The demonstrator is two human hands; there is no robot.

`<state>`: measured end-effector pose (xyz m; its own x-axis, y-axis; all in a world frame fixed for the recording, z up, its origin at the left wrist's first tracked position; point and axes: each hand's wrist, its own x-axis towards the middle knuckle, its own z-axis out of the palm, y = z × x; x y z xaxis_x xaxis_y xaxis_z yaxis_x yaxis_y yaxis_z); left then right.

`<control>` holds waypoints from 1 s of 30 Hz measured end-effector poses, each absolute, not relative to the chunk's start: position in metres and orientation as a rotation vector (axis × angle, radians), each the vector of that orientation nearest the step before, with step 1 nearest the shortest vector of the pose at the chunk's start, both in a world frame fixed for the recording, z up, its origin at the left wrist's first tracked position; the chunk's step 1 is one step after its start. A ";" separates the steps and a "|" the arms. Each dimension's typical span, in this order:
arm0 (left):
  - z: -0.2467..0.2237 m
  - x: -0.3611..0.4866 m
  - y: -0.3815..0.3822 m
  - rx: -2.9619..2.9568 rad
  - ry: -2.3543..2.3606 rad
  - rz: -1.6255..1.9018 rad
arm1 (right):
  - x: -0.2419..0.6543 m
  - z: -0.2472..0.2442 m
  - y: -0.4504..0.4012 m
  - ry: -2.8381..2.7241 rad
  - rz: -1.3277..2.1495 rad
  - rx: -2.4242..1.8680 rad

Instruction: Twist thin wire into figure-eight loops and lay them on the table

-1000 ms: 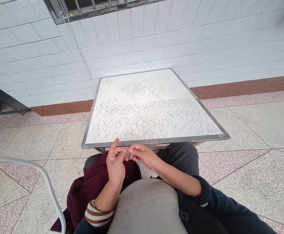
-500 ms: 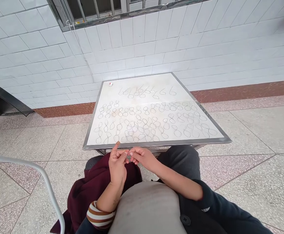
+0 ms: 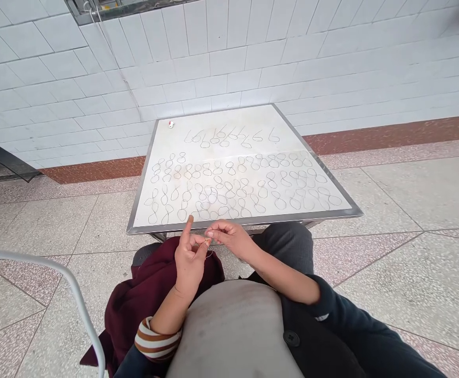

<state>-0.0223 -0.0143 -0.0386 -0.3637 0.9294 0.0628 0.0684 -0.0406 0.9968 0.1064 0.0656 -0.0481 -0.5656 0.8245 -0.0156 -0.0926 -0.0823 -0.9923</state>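
My left hand point(image 3: 189, 262) is closed in a pinch of thumb and fingertips, its index finger pointing up. Between the fingertips is a thin wire point(image 3: 209, 255), with a small loop of it hanging below them. My right hand point(image 3: 234, 240) meets it from the right, thumb and index finger pinched at the upper part of the same wire. The fingers partly hide the wire. Just beyond both hands is a white table point(image 3: 249, 119) with a grey metal rim. Several thin figure-eight loops point(image 3: 271, 181) lie on it in rows, with six-shaped pieces point(image 3: 246, 144) behind them.
A small white and red object point(image 3: 171, 124) sits in the table's far left corner. Behind the table rises a white tiled wall point(image 3: 198, 63). A dark red cloth point(image 3: 135, 294) lies over my left leg, and a curved pale metal bar point(image 3: 74, 289) stands at the left.
The view has shifted, so the table sits slightly higher and further left. My right fingers have moved up and away from the left fingertips, and a wire loop now shows below the hands.
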 end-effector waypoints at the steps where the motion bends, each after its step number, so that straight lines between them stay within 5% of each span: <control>1: -0.039 -0.022 -0.015 1.105 1.515 1.491 | 0.107 -0.048 0.066 -1.519 1.730 -0.812; 30: -0.035 -0.020 -0.016 1.064 1.528 1.524 | 0.111 -0.035 0.067 -1.690 1.637 -0.699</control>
<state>-0.0197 -0.0164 -0.0353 -0.4006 0.9142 0.0617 0.0640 -0.0392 0.9972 0.1106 0.0669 -0.0348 -0.6297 0.7703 0.1000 -0.0754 0.0675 -0.9949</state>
